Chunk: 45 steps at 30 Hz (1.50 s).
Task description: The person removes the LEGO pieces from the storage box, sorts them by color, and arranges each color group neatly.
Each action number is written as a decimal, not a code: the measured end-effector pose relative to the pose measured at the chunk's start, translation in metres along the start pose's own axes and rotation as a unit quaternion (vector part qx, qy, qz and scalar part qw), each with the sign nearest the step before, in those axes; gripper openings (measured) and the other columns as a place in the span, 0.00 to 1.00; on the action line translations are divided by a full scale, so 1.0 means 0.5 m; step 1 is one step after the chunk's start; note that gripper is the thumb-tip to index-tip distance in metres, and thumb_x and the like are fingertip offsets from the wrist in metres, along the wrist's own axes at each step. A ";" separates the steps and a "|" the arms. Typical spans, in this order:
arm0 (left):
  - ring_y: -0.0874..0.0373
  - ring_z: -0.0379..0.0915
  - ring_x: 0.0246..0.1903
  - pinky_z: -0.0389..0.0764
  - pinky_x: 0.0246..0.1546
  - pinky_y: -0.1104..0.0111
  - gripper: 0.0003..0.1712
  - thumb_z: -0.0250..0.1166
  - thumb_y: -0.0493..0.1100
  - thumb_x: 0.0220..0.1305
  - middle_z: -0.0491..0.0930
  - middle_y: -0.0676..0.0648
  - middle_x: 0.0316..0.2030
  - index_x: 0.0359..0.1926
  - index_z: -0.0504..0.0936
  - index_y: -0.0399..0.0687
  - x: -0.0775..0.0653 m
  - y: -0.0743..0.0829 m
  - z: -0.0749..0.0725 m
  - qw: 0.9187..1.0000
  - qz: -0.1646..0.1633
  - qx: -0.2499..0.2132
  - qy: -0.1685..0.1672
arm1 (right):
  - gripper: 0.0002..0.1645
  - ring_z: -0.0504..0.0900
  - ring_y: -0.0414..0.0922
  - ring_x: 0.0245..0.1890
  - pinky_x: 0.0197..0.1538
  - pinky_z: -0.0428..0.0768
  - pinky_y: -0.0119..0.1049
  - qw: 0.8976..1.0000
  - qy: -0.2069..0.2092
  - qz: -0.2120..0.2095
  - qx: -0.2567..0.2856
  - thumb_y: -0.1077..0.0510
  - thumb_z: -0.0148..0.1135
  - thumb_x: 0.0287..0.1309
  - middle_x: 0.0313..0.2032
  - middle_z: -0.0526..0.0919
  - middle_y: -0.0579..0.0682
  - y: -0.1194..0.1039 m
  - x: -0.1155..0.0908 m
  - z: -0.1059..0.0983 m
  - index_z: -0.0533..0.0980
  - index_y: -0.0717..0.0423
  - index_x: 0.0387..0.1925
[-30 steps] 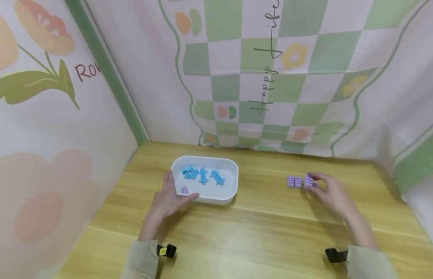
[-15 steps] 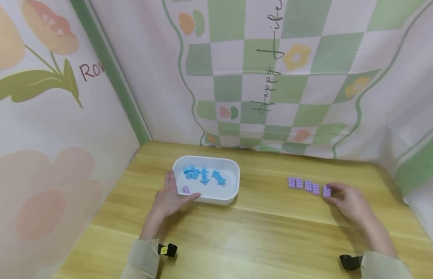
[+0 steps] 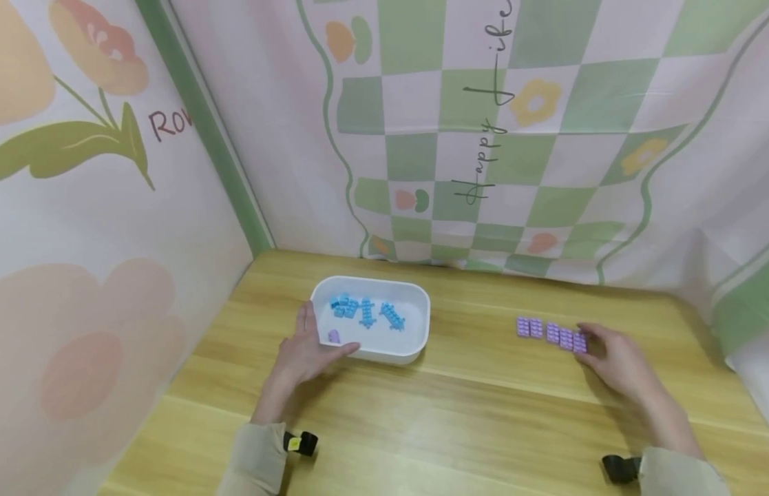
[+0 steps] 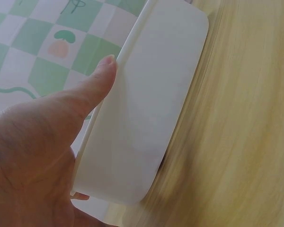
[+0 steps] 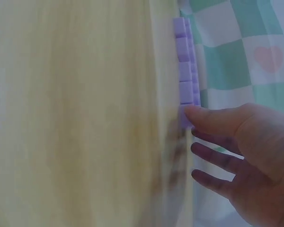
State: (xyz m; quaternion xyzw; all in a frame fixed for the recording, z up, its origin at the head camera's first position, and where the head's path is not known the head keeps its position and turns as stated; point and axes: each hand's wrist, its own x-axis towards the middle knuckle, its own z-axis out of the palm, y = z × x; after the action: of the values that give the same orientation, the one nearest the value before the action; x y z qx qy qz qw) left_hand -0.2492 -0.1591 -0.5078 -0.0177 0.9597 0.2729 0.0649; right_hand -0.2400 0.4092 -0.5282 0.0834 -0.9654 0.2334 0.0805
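My left hand (image 3: 303, 355) grips the near left corner of a white plastic box (image 3: 399, 353), thumb along the front rim and fingers at the left side. In the left wrist view the thumb lies on the rim of the box (image 4: 151, 90). Inside are light-blue brick pieces (image 3: 367, 313) and one small purple piece (image 3: 334, 336). To the right, several purple studded building bricks (image 3: 553, 333) form a row on the table, with a small gap after the second. My right hand (image 3: 619, 362) pinches the rightmost purple brick (image 5: 184, 117) between thumb and index finger; its other fingers are spread.
The wooden table (image 3: 458, 413) reaches back to a green-and-white checked curtain (image 3: 471, 158). A printed fabric wall (image 3: 111, 227) stands on the left. The brick row lies toward the table's back right. Black wrist cameras (image 3: 621, 468) sit at both sleeves.
My right hand has moved right, leaving more purple bricks in the row, then slid the last one left against its neighbour. The left hand stays on the box.
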 end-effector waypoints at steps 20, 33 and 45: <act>0.29 0.81 0.56 0.82 0.63 0.31 0.85 0.70 0.83 0.58 0.37 0.34 0.90 0.89 0.32 0.39 -0.002 -0.001 -0.006 1.000 -0.006 -0.003 0.003 | 0.43 0.70 0.73 0.75 0.78 0.67 0.76 0.991 -0.006 -0.112 0.077 0.62 0.77 0.65 0.74 0.74 0.73 -0.328 0.136 0.037 0.69 0.66 0.77; 0.20 0.76 0.64 0.77 0.67 0.25 0.85 0.69 0.85 0.57 0.39 0.33 0.90 0.89 0.33 0.38 0.000 -0.001 0.005 1.000 0.005 -0.011 0.008 | 0.41 0.79 0.67 0.72 0.77 0.76 0.66 0.971 -0.058 -0.213 0.094 0.57 0.80 0.64 0.71 0.82 0.66 -0.513 0.187 0.184 0.75 0.60 0.75; 0.20 0.78 0.63 0.75 0.68 0.24 0.83 0.69 0.83 0.60 0.40 0.31 0.89 0.89 0.34 0.36 -0.003 0.006 0.000 1.000 0.006 -0.001 0.014 | 0.42 0.83 0.64 0.68 0.74 0.81 0.60 0.953 -0.122 -0.254 0.111 0.59 0.82 0.61 0.67 0.85 0.65 -0.587 0.230 0.299 0.76 0.65 0.73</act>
State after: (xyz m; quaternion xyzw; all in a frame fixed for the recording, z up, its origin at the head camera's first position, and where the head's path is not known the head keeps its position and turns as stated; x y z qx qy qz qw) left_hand -0.2477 -0.1569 -0.5060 -0.0159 0.9603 0.2743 0.0494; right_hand -0.3108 0.0681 -0.5089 0.3619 -0.8828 0.2995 0.0093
